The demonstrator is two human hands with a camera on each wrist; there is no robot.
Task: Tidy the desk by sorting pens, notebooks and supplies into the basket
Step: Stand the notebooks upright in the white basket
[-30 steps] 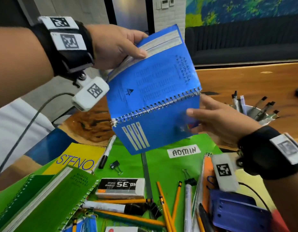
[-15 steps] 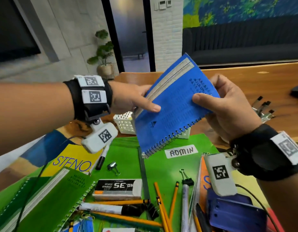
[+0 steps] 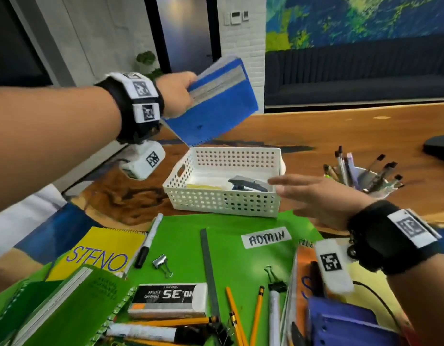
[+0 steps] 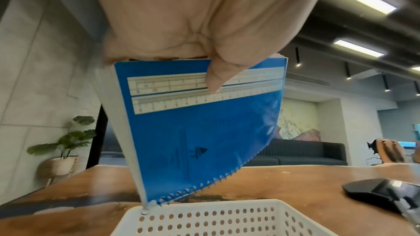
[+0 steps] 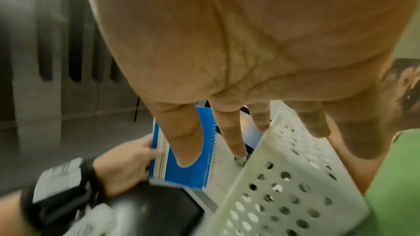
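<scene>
Holding the notebook (image 3: 216, 106) over the basket (image 3: 223, 203), left hand (image 3: 176, 96) clamped on; right hand (image 3: 313, 196) hangs loose, empty. Next: lower it in flat.

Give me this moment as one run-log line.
step: notebook to basket | left hand: grips blue notebook, spiral edge down above white basket | right hand: open, empty, beside basket | notebook not yet inside
</scene>
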